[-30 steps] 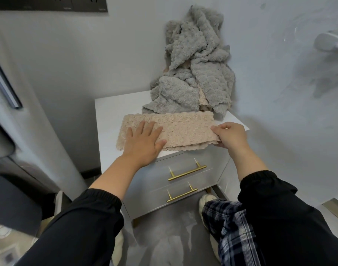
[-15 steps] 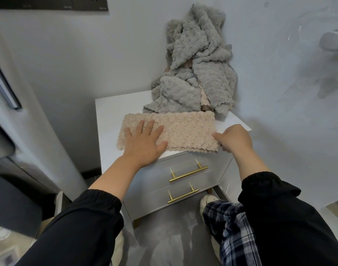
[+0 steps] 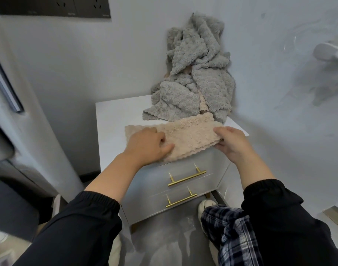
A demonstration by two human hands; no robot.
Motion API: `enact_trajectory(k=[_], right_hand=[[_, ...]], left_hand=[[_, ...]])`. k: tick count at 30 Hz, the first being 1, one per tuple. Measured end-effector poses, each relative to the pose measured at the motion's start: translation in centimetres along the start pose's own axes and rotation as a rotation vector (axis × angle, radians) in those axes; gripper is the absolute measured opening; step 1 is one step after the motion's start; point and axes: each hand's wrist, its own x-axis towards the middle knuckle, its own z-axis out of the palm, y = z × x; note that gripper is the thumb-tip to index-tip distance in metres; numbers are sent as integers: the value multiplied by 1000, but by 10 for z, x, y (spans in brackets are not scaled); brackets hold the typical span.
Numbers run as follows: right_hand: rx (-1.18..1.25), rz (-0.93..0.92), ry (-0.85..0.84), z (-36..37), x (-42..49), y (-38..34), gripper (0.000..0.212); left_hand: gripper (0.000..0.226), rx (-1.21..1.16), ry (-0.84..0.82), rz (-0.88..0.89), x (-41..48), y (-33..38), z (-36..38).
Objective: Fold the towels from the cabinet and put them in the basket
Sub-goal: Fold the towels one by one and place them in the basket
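Seen from the head camera, a beige towel (image 3: 189, 138), plush with a bumpy pile and scalloped edges, lies folded into a long band at the front of the smooth white cabinet (image 3: 110, 127) top. The left hand (image 3: 145, 144) curls its fingers into the band's left part. The right hand (image 3: 231, 143) pinches its right end, thumb on top. Behind, nubbly grey towels (image 3: 193, 83) are heaped against the wall.

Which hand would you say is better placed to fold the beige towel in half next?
Probably the right hand: it pinches the beige towel at its free right end, while the left hand grips it partway along.
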Motion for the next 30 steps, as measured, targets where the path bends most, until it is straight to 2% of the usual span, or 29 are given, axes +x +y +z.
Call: enact_trajectory(k=[3, 4, 6, 7, 9, 10, 11, 13, 15, 18, 19, 22, 23, 25, 28, 30], right_hand=[[215, -60, -105, 5, -5, -6, 14], [277, -78, -161, 6, -7, -9, 16], [319, -124, -252, 8, -15, -16, 18], [300, -149, -292, 8, -19, -19, 18], [260, -189, -373, 10, -28, -23, 16], [248, -202, -420, 11, -33, -25, 15], [236, -213, -468, 11, -36, -27, 16], [207, -235, -552, 11, -43, -30, 16], [201, -263, -561, 11, -44, -32, 16], [150, -330, -421, 8, -38, -30, 15], [79, -378, -351, 7, -34, -28, 14], [-111, -439, -203, 7, -26, -21, 15], [-124, -432, -180, 9, -26, -21, 16], [-80, -362, -171, 12, -28, -21, 33], [52, -176, -279, 15, -31, -24, 43], [-32, -103, -325, 15, -32, -22, 79]], left_hand=[[47, -462, -52, -35, -2, 15, -9], [45, -533, 4, -57, -2, 18, -10], [27, -602, 186, -132, -1, 20, -9], [26, -693, 211, -166, 1, 18, -11], [73, -952, 74, -182, 1, 15, -17], [90, -1061, -13, -176, 2, 13, -19], [98, -1150, -96, -153, 1, 13, -20], [97, -1288, -216, -89, -1, 15, -21], [87, -1437, -281, -38, -2, 19, -22], [80, -1632, -329, -88, -2, 22, -22], [70, -1669, -348, -107, -3, 22, -21], [16, -1667, -316, -172, -5, 29, -24], [12, -1637, -246, -206, -5, 33, -24], [14, -1556, -66, -262, -3, 39, -21], [10, -1452, 175, -332, -1, 41, -17], [9, -1386, 274, -354, -1, 41, -16]])
